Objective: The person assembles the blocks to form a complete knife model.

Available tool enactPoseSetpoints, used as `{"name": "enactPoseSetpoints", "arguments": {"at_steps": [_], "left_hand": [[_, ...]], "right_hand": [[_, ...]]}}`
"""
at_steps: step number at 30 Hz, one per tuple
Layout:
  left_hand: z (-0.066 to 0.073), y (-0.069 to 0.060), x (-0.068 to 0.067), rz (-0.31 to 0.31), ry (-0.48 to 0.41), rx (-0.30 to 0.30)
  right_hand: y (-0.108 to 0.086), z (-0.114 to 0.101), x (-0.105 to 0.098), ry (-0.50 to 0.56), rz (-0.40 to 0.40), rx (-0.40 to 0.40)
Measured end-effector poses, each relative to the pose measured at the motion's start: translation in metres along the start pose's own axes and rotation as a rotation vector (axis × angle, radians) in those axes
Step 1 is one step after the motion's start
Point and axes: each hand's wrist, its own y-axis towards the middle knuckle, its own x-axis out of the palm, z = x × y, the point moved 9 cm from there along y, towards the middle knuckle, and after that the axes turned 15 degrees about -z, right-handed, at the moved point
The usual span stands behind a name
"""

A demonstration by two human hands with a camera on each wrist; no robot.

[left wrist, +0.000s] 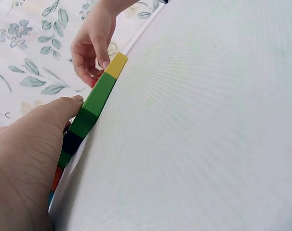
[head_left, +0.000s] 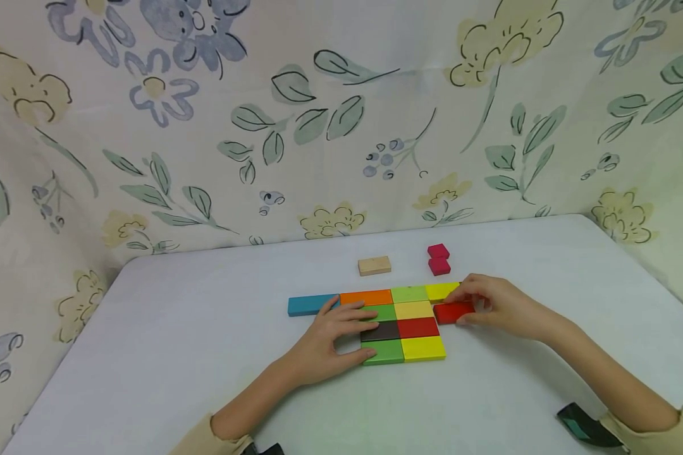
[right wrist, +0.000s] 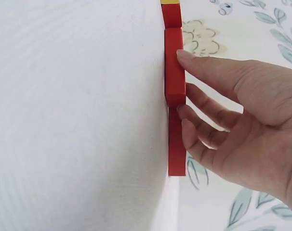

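Flat coloured blocks are laid edge to edge in rows on the white table. My left hand rests at their left side, fingers spread. Its thumb touches the front green block, and other fingertips lie on the black block and the green block behind it. Just right of the rows, my right hand pinches a red block between thumb and fingers. Another red block shows beyond the fingers in the right wrist view; the hand hides that area in the head view.
A plain wooden block lies behind the rows, with two small crimson blocks to its right. A blue block and an orange block make the back row's left end. Floral cloth hangs behind the table.
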Motion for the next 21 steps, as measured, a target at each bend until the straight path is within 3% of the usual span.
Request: {"name": "enactPoseSetpoints", "arguments": {"at_steps": [21], "left_hand": [[-0.0002, -0.0001, 0.0001, 0.005, 0.01, 0.005]], "right_hand": [[-0.0032, 0.0035, -0.0055, 0.014, 0.064, 0.024]]}}
